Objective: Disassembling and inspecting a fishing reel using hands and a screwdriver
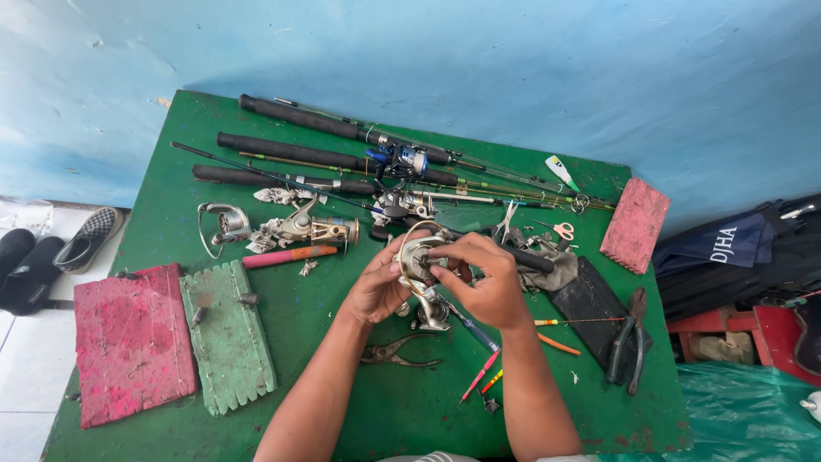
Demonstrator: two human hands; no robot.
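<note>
Both hands (pixel 436 282) clasp silver reel (pixel 423 261).

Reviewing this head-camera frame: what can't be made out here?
- Spinning reel: its middle is covered by the left hand and right hand.
- Pliers: jaw end is hidden under the left forearm.
- Red board: any fine line wound on it is too small to make out.

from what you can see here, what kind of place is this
Likely a small fishing-tackle repair spot. A green table holds several fishing rods, spare reels and pliers, and both hands hold a spinning reel over it.
</note>
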